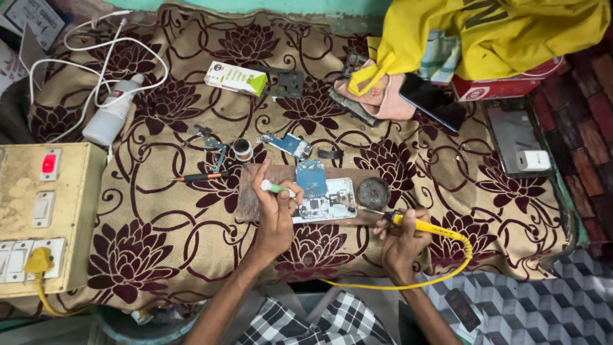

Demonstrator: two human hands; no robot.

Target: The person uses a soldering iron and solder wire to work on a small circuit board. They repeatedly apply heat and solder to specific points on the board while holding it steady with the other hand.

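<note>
My left hand (276, 217) grips a small green-and-white tool (274, 188), its tip beside an opened phone (325, 199) with a bare circuit board. The phone lies on a brown board (250, 191) on the flowered cloth. My right hand (403, 243) holds a yellow soldering iron (421, 225) whose metal tip points left toward the phone's right end. Its yellow cord (440, 275) loops down off the table edge. A round dark tin (373, 192) sits just above the iron's tip.
A beige switch box (45, 217) with a red lit switch stands at left. Around lie a white bottle (115, 112), white cables, a green-white carton (235, 78), a screwdriver (199, 177), a solder spool (242, 148), phone parts, a dark phone (434, 102), a yellow bag (498, 32).
</note>
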